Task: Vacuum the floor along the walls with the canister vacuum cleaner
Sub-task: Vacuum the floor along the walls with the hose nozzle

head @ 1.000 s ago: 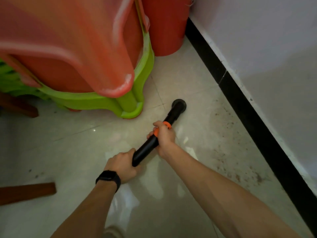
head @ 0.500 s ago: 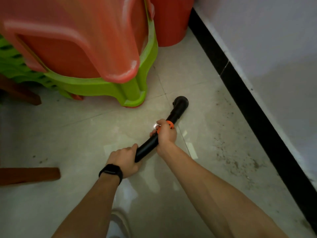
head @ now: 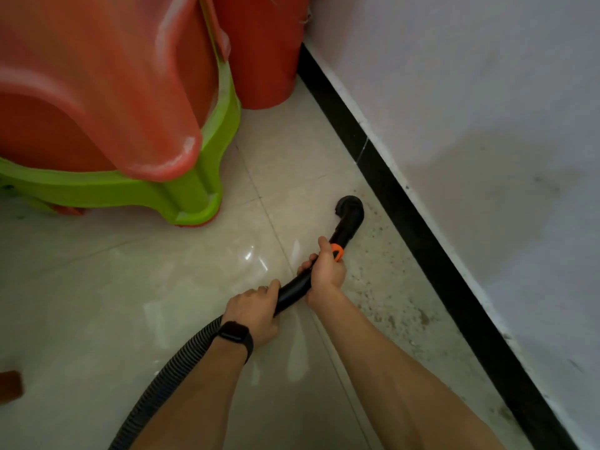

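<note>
A black vacuum wand (head: 346,227) with an orange ring points down at the tiled floor (head: 130,287), its round nozzle end close to the black skirting (head: 422,235) of the white wall. My right hand (head: 326,267) grips the wand just behind the orange ring. My left hand (head: 256,308), with a black wristband, grips the wand's rear end where the ribbed hose (head: 168,375) joins it. The hose runs down and left under my left forearm. The canister itself is out of view. Dirt specks lie on the floor along the skirting.
Stacked plastic stools, red over green (head: 191,196), stand at the upper left, a leg about one tile from the nozzle. A red bucket (head: 263,53) sits in the corner by the wall. A brown wooden piece (head: 9,386) shows at the left edge.
The nozzle has moved right, from near the green stool leg to beside the black skirting. Both hands followed it, and the ribbed hose has come into view.
</note>
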Demonstrator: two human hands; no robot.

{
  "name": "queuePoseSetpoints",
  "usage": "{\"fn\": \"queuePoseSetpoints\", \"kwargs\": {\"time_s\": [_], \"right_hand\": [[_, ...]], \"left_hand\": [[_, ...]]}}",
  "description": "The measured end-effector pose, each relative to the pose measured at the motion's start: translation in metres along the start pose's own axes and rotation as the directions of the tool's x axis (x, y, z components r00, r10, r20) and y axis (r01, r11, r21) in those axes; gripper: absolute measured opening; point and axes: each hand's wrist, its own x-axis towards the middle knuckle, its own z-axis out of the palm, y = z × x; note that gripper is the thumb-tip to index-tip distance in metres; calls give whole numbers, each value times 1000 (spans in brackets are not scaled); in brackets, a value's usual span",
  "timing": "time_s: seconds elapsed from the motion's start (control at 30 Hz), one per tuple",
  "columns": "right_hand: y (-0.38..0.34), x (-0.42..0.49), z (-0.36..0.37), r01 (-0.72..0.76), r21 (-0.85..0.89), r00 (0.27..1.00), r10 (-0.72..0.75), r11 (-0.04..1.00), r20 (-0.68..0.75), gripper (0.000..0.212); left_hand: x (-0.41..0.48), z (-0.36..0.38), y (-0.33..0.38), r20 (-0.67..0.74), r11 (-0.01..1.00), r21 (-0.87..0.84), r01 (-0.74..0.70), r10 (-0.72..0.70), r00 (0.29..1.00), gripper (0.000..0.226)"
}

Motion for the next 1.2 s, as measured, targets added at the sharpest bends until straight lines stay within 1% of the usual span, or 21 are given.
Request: {"fn": "queuePoseSetpoints", "kwargs": {"time_s": [0.1,0.27,0.4,0.53,0.6,0.7,0.77,0.8,0.9,1.0,1.07,1.2], "right_hand": [[-13,9,7,26,-34,1000,-26,999,10,18],[-29,24,15,64,-59,998,-64,996,3,22],[-39,36,17,85,-63,996,-85,994,-7,25],[-49,45,14,82,-46,996,-83,996,-13,23],[-53,46,15,80,-45,997,-80,996,12,23],[-62,49,21,88,-27,991,-85,996,100,21],[-68,54,25,121,-37,985,-115,992,131,28],[-69,57,27,143,-52,982,-135,988,131,29],[-67,59,33,200,-119,978,-190,973,85,24],[-62,55,35,226,-140,974,-221,964,52,24],[-58,49,34,229,-140,974,-226,963,37,25],[-35,27,33,208,-135,978,-210,969,0,31]], "left_hand": [[16,-5,4,-14,998,-49,24,-25,1000,36],[37,-12,9,-25,992,-124,23,-26,999,33],[53,-17,15,-23,991,-135,4,-7,1000,32],[62,-19,23,-28,992,-121,-25,22,999,31],[65,-21,24,-41,992,-123,-27,22,999,31],[69,-28,22,-58,988,-155,-26,18,998,32],[71,-31,21,-67,984,-173,-34,22,998,34],[70,-31,21,-80,984,-175,-39,26,996,35],[66,-27,24,-152,987,-146,-63,41,987,38],[62,-20,24,-222,991,-112,-78,51,974,45],[56,-15,19,-221,992,-96,-82,59,973,50],[35,-10,-6,-161,994,-49,-98,89,983,60]]}}
